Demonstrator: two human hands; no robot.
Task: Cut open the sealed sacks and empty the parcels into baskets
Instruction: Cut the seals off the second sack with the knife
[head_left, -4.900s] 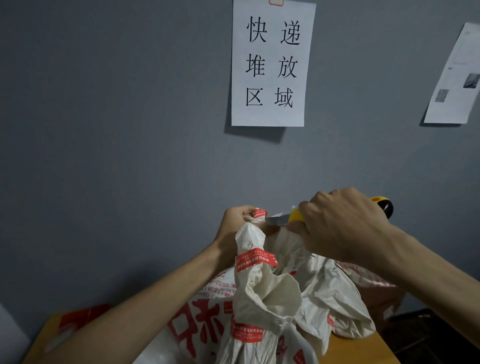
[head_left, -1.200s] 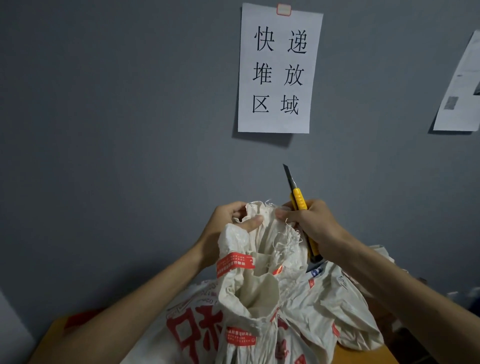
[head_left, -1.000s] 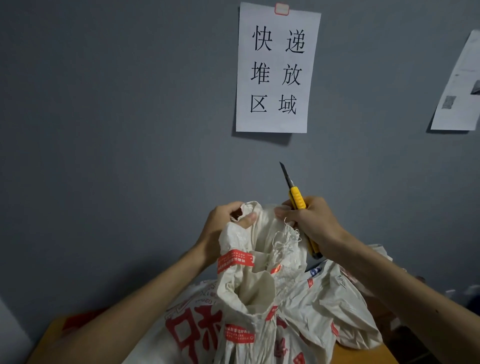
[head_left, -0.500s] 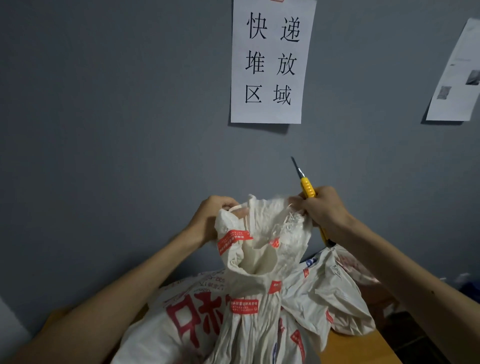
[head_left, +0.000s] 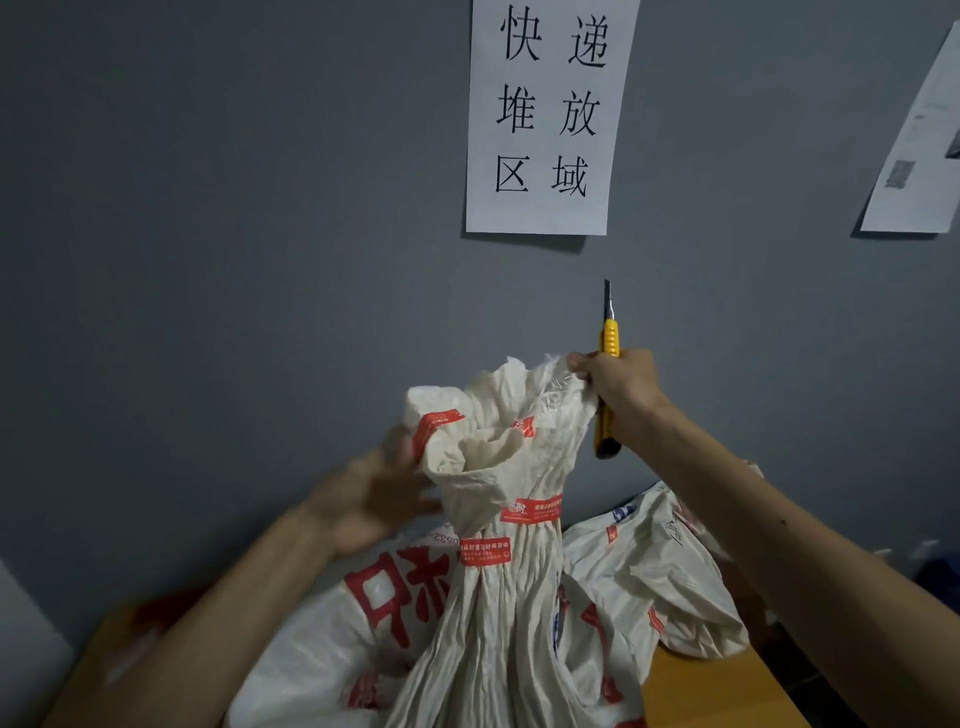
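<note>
A white woven sack (head_left: 509, 597) with red print stands in front of me, its neck gathered and wrapped with red tape bands (head_left: 531, 510). Its mouth is frayed and partly open. My right hand (head_left: 621, 387) pinches the frayed top edge of the sack and also grips a yellow utility knife (head_left: 608, 395), blade pointing up. My left hand (head_left: 382, 488), blurred, is lower on the left side of the sack's neck, fingers touching the cloth near a red tape strip. What is inside the sack is hidden.
A second crumpled white sack (head_left: 670, 577) lies to the right on a wooden table (head_left: 711, 691). A grey wall is close behind, with a paper sign (head_left: 545, 114) in Chinese characters and another sheet (head_left: 919, 145) at right. A red-and-brown box (head_left: 130, 639) sits at lower left.
The sealed top has been cut through and the knife turned blade-up. My right hand pulled the sack's top edge up and right. My left hand let go of the top and dropped to the neck.
</note>
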